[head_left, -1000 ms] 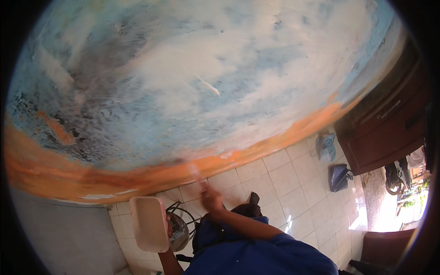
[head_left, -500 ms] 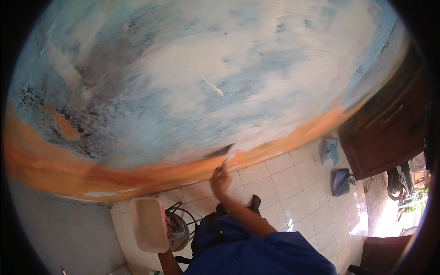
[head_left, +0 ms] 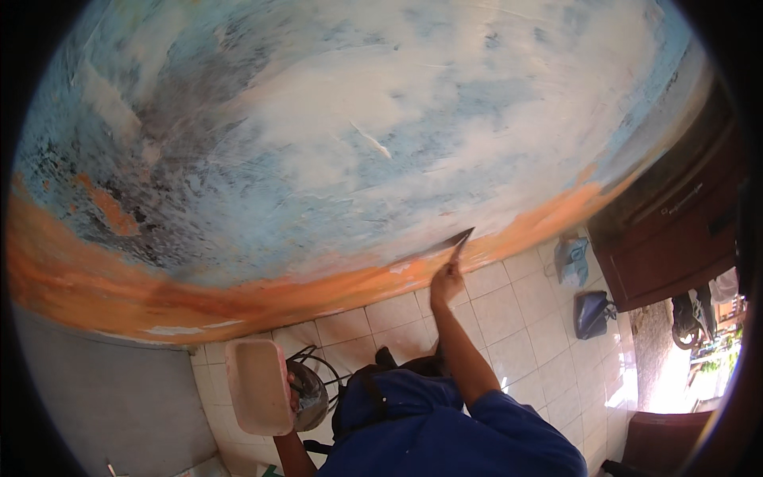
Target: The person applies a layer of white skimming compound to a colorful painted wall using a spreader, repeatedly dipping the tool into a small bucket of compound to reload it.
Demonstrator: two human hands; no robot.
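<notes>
We see a thin pointed-looking scraper [head_left: 466, 238] at the smeary, patchy blue-white/orange wall [head_left: 334, 151], R hand [head_left: 447, 284] clenched round its handle. L hand [head_left: 294, 393], partly hidden, grasps rect. pinkish tray [head_left: 285, 374] w/ rounded corners. Glossy sq. tiles [head_left: 509, 318] below.

Right hand [head_left: 448, 281] holds a scraper [head_left: 463, 242] at the wall [head_left: 334, 119]; left hand [head_left: 295, 391] holds a tray [head_left: 259, 389] over the tiled floor [head_left: 518, 348], where two bags [head_left: 591, 316] lie at right

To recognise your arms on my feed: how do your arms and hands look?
The right hand and the partly hidden left hand show no gloves. A short blue sleeve leaves the right forearm bare. The left forearm is bare too; no sleeve can be made out there.
</notes>
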